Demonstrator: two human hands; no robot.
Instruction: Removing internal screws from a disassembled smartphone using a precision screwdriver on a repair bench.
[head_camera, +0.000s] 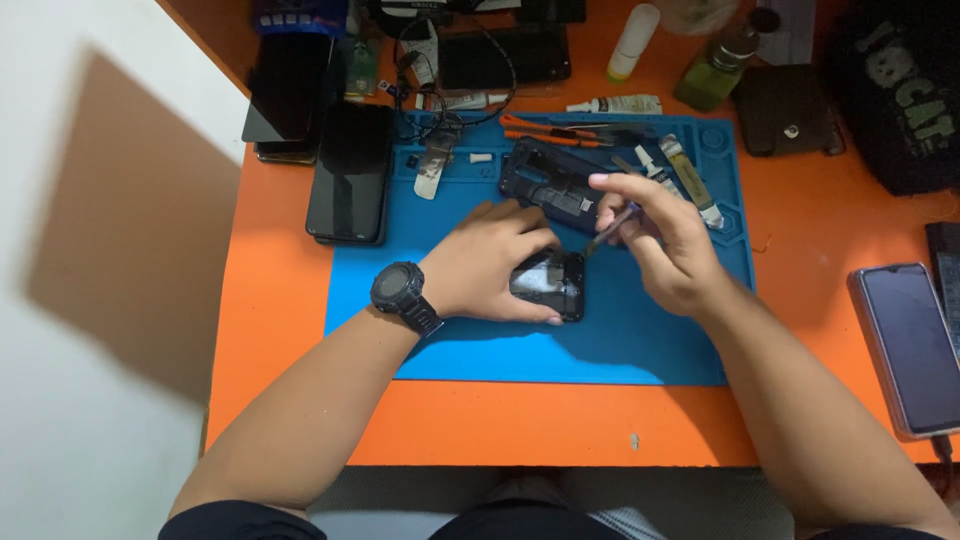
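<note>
My left hand (490, 262), with a black watch on the wrist, lies over a small black opened phone part (550, 285) on the blue work mat (560, 345) and holds it down. My right hand (665, 240) grips a thin dark tool (610, 228), its tip pointing down toward the top right corner of that part. Just behind the hands lies a black phone frame (550, 180) with its insides exposed.
Two dark phones (350, 170) lie at the mat's left edge. Another phone (905, 345) sits at the right on the orange table (290, 300). Orange tweezers (545, 130), glue tubes (615, 104), bottles (715, 65) and a black case (785, 110) crowd the back.
</note>
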